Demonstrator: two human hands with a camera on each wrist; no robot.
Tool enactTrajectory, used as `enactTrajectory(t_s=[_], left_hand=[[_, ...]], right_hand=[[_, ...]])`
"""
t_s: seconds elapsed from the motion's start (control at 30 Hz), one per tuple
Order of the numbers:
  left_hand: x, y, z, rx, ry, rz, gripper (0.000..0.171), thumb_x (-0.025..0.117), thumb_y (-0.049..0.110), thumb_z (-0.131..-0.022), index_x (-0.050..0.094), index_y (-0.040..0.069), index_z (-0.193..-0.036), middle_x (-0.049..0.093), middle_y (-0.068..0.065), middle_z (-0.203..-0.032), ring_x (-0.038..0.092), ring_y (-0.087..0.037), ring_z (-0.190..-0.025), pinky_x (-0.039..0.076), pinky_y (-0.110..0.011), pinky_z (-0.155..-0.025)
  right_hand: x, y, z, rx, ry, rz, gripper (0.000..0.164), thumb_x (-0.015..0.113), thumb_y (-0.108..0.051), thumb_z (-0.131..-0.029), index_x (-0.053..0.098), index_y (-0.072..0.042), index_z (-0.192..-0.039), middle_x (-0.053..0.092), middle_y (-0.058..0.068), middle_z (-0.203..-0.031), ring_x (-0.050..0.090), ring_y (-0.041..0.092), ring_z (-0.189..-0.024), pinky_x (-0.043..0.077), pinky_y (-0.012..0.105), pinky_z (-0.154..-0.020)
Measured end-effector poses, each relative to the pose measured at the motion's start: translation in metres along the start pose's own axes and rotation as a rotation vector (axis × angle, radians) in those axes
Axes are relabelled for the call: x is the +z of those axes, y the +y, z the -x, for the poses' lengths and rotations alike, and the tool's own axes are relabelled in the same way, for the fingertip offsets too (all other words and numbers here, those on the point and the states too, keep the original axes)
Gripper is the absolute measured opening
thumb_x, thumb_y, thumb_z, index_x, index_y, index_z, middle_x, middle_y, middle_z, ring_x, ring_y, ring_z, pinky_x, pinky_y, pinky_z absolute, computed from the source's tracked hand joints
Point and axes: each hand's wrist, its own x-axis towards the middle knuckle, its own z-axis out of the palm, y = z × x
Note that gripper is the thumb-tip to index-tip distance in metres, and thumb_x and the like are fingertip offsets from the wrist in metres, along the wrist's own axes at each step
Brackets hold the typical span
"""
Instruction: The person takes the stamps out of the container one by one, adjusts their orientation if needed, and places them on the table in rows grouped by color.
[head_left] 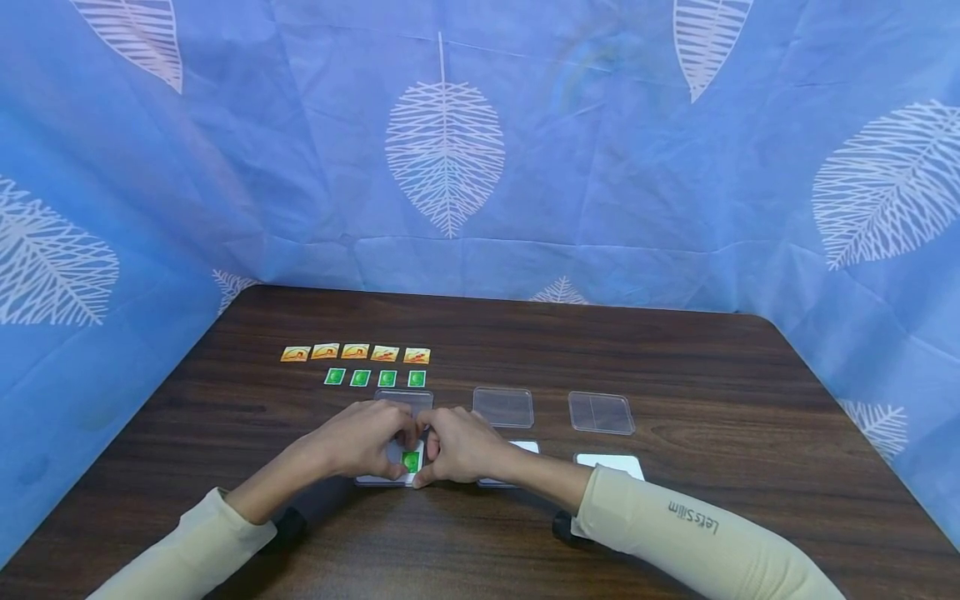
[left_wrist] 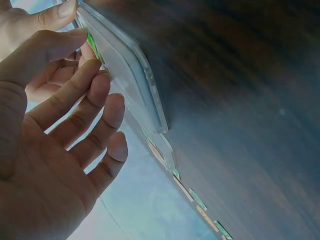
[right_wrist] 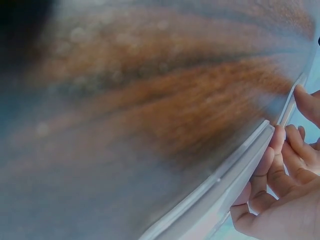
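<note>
A small green square picture piece (head_left: 411,462) lies on a white card in a shallow clear case (head_left: 372,481). My left hand (head_left: 365,439) reaches it from the left, thumb and index tips right at the piece and its other fingers loosely bent. From the right, my right hand (head_left: 467,447) meets it, thumb tip at the near right edge of the card. The left wrist view has both thumbs close together by the green piece (left_wrist: 93,46), over the case edge (left_wrist: 145,65). Part of the card is hidden under the fingers.
Behind the hands lie several orange picture pieces (head_left: 356,351) in a row, with several green ones (head_left: 361,378) in front. Clear plastic lids (head_left: 502,408) (head_left: 602,414) lie at centre and right, another (head_left: 403,397) behind the hands. White-card cases (head_left: 611,464) stand nearer; the right forearm crosses them.
</note>
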Motion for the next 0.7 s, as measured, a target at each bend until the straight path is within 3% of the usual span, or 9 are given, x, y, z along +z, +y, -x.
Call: enactTrajectory(t_s=[0.5,0.7], left_hand=[[0.0022,-0.0016,0.0008,-0.013,-0.008,-0.005,0.024,0.090,0.016,-0.075,0.074,0.011,-0.092,0.066,0.006,-0.090,0.057,-0.005,-0.075,0.050,-0.025,-0.064],[0.0027,-0.0016,0.0009,-0.009,-0.002,-0.018,0.025,0.090,0.016,-0.075,0.074,0.011,-0.092,0.067,0.006,-0.090,0.061,-0.007,-0.079,0.052,-0.028,-0.067]], right_hand=[[-0.0010,-0.0015,0.0010,0.015,-0.010,-0.022,0.038,0.096,-0.022,-0.074,0.067,-0.013,-0.098,0.058,-0.008,-0.065,0.051,0.004,-0.057,0.037,0.024,-0.060],[-0.0013,-0.0020,0.0011,0.018,-0.007,-0.021,0.039,0.096,-0.023,-0.073,0.067,-0.013,-0.098,0.058,-0.009,-0.064,0.052,0.004,-0.057,0.038,0.024,-0.061]])
